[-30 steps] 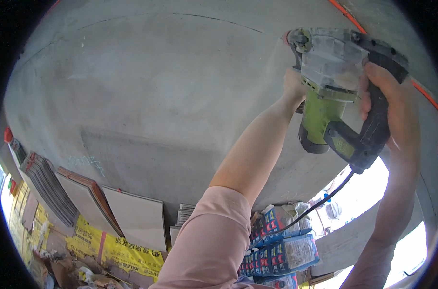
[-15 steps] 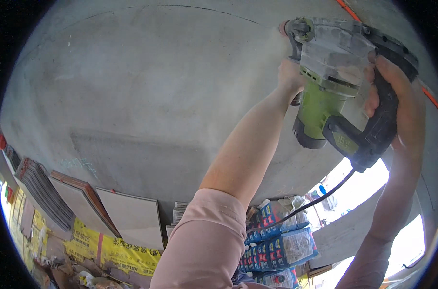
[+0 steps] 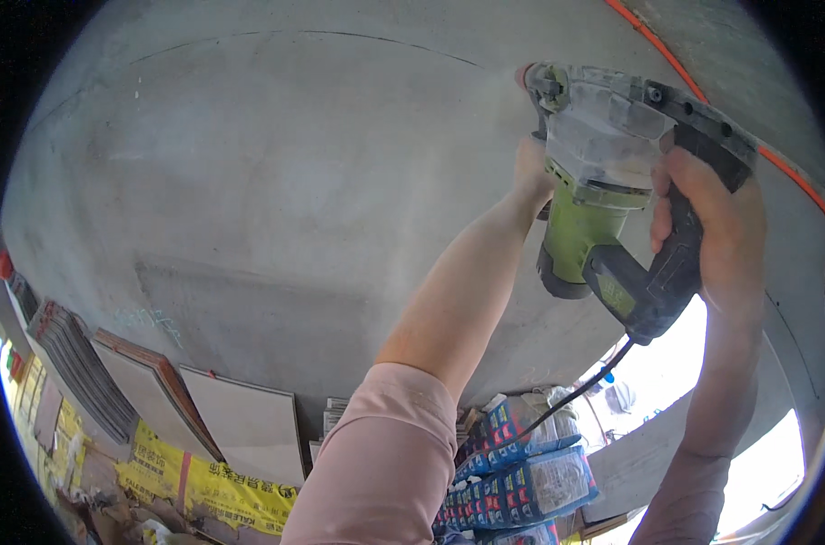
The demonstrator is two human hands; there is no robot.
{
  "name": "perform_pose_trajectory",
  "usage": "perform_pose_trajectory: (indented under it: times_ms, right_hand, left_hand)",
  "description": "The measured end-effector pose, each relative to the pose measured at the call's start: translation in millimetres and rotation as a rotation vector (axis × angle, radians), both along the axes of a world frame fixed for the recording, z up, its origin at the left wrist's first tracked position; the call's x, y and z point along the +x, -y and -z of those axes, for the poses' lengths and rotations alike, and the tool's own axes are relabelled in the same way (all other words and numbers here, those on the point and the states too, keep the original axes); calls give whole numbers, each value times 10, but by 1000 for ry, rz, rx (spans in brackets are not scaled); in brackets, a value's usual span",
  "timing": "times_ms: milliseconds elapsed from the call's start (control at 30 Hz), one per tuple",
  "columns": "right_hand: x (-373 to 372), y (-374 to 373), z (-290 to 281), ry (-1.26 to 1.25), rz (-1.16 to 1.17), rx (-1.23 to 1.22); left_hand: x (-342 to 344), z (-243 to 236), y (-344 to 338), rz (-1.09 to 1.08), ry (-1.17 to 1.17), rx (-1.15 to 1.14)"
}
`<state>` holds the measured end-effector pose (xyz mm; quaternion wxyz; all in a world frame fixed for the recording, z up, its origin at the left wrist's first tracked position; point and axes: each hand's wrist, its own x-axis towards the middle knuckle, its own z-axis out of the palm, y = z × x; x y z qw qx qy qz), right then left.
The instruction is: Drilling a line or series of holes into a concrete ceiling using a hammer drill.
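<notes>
A green and black rotary hammer (image 3: 585, 222), dusted grey, is raised against the bare concrete wall (image 3: 285, 154). Its red-ringed nose is at the upper middle, amid a faint pale haze; whether a bit is in the wall is hidden. My left hand (image 3: 532, 173) closes on the side grip behind the nose, partly hidden by the tool body. My right hand (image 3: 712, 209) is wrapped round the black rear handle (image 3: 680, 259), fingers curled. A black cord (image 3: 567, 400) hangs from the handle's base down behind my left arm.
Tile stacks (image 3: 240, 413) lean along the wall's foot at lower left, beside yellow printed sheeting (image 3: 203, 490) and torn debris. Blue bagged material (image 3: 512, 486) is piled at bottom centre. An orange conduit (image 3: 794, 182) runs along the upper right. Bright openings show at right.
Over the last half second the hammer and both my hands have shifted down and to the left in the view. Both hands keep their hold.
</notes>
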<state>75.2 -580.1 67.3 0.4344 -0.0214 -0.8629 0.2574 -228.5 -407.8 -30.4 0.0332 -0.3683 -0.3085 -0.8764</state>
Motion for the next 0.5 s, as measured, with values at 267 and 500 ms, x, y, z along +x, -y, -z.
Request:
perform_pose_trajectory:
  times_ms: [267, 500]
  right_hand:
    - [-10, -23, 8, -73, -43, 9]
    - [-7, -24, 0, -64, -33, -11]
  left_hand:
    - [106, -3, 236, -48, -141, -62]
    - [-127, 65, -117, 47, -123, 67]
